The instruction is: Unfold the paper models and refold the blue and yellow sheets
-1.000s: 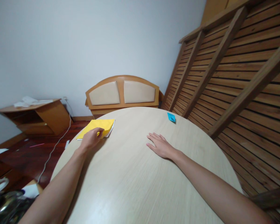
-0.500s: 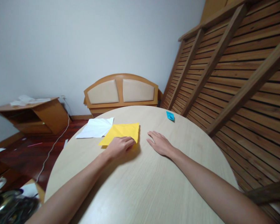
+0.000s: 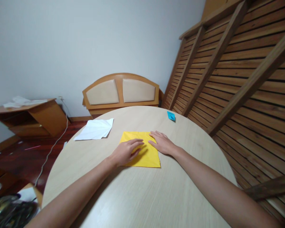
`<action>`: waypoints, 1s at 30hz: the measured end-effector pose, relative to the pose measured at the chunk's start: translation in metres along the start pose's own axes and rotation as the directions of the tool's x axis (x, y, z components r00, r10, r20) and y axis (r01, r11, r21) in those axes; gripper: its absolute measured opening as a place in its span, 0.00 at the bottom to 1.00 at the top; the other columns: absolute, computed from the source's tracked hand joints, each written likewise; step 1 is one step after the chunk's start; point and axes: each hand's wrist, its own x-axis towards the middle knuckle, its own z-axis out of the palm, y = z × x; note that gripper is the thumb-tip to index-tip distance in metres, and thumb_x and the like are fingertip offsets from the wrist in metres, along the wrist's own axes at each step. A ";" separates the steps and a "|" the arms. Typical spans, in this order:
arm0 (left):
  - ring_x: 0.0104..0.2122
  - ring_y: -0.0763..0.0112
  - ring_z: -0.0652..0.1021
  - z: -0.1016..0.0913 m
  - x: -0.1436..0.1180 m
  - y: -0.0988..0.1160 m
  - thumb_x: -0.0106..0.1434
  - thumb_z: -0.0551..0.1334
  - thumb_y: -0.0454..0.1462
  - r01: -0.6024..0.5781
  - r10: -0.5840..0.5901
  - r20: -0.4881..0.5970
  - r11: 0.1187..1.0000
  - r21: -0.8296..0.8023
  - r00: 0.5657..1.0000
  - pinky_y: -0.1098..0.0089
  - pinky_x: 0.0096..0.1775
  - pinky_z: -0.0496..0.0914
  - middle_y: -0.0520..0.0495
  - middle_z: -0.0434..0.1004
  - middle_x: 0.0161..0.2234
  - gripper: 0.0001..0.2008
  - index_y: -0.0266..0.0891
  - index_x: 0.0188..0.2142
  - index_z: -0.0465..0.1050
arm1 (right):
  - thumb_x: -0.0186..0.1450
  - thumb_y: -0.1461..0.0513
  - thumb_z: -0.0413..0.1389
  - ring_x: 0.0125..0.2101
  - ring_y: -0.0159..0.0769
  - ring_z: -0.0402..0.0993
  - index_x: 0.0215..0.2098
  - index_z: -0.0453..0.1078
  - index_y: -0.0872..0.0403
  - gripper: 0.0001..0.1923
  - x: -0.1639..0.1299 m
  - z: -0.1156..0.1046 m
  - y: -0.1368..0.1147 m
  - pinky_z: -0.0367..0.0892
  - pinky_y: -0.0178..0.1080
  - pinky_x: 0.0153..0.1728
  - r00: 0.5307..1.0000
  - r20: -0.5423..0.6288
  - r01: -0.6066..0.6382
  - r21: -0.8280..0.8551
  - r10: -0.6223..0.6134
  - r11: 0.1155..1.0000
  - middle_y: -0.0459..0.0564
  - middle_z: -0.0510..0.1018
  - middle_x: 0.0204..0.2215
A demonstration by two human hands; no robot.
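Note:
A yellow square sheet of paper (image 3: 146,155) lies flat near the middle of the round pale wooden table (image 3: 142,196). My left hand (image 3: 125,152) rests palm down on the sheet's left part, fingers pointing right. My right hand (image 3: 161,143) lies flat on the sheet's upper right corner, fingers spread and pointing left. The fingertips of both hands nearly meet over the paper. Neither hand grips anything.
White paper sheets (image 3: 95,129) lie at the table's far left edge. A small blue folded paper piece (image 3: 171,116) sits at the far right edge. A wooden headboard (image 3: 120,93) leans on the wall, a slatted bed frame (image 3: 239,69) stands right, a low wooden cabinet (image 3: 30,117) left.
My left hand slid the yellow sheet off the white stack and across the table to the middle. My right hand now lies on its corner.

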 end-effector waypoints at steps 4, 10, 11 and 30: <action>0.62 0.54 0.68 0.006 -0.007 -0.026 0.69 0.56 0.45 0.239 -0.237 -0.038 0.969 0.066 0.971 0.54 0.62 0.65 0.35 0.61 0.65 0.25 0.36 0.62 0.62 | 0.71 0.49 0.47 0.68 0.53 0.49 0.66 0.62 0.56 0.30 -0.002 -0.008 0.014 0.47 0.53 0.67 0.995 0.059 0.085 0.023 -0.086 0.996 0.55 0.60 0.68; 0.67 0.53 0.61 0.020 -0.005 -0.015 0.67 0.56 0.48 0.289 -0.297 0.100 0.954 0.083 0.950 0.55 0.66 0.57 0.32 0.60 0.66 0.32 0.29 0.64 0.60 | 0.71 0.53 0.48 0.66 0.48 0.56 0.62 0.67 0.55 0.25 -0.006 -0.016 0.003 0.48 0.54 0.66 0.987 -0.089 0.134 0.039 -0.130 0.990 0.55 0.68 0.63; 0.67 0.53 0.60 0.022 -0.004 -0.011 0.68 0.56 0.49 0.282 -0.291 0.115 0.956 0.083 0.950 0.55 0.66 0.57 0.33 0.59 0.66 0.32 0.29 0.64 0.60 | 0.72 0.53 0.47 0.65 0.46 0.58 0.62 0.66 0.55 0.26 -0.007 -0.014 -0.005 0.50 0.51 0.66 0.982 -0.114 0.158 0.061 -0.150 0.986 0.56 0.68 0.63; 0.71 0.52 0.45 0.016 -0.005 -0.011 0.69 0.43 0.60 0.388 -0.429 0.288 0.902 0.192 0.856 0.50 0.67 0.45 0.44 0.40 0.72 0.40 0.38 0.71 0.47 | 0.70 0.40 0.38 0.71 0.50 0.36 0.72 0.47 0.54 0.41 -0.007 -0.003 -0.003 0.38 0.54 0.69 0.987 0.162 0.003 -0.016 0.000 1.000 0.54 0.44 0.72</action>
